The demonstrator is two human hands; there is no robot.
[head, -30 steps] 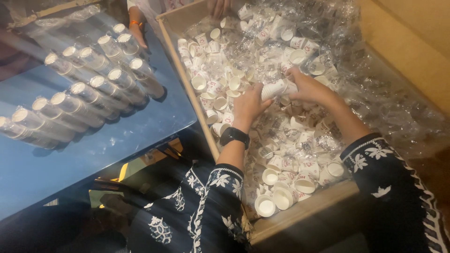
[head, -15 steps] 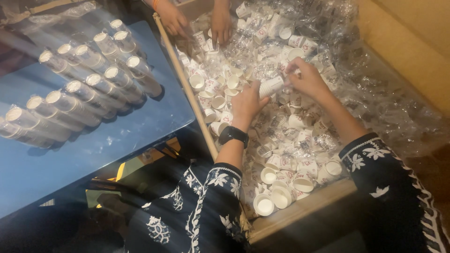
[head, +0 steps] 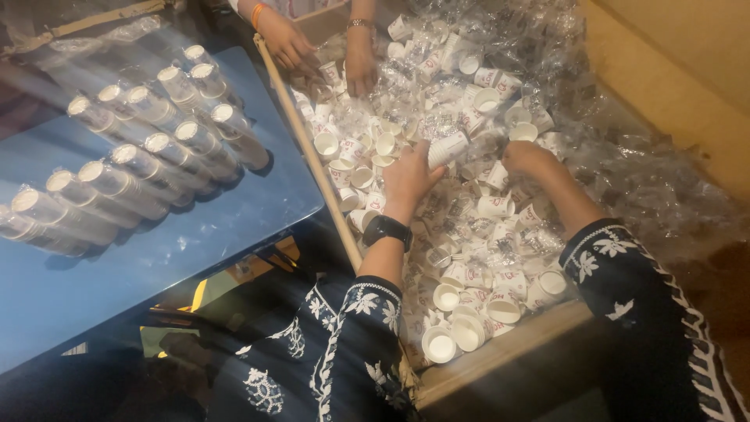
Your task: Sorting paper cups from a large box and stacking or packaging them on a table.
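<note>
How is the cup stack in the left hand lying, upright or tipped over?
Tipped. The left hand holds the short cup stack nearly sideways over the loose cups, its open mouth hidden.

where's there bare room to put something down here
Bare room is the blue table, between the wrapped cup stacks and the wooden bin rim. The bin's loose cups are crowded around the left hand, right hand and another person's hands.

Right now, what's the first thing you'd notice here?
A big wooden bin heaped with loose white paper cups fills the middle. The left hand holds a short stack of cups, while the right hand digs into the pile. On the blue table to the left lie wrapped cup sleeves in rows.
</note>
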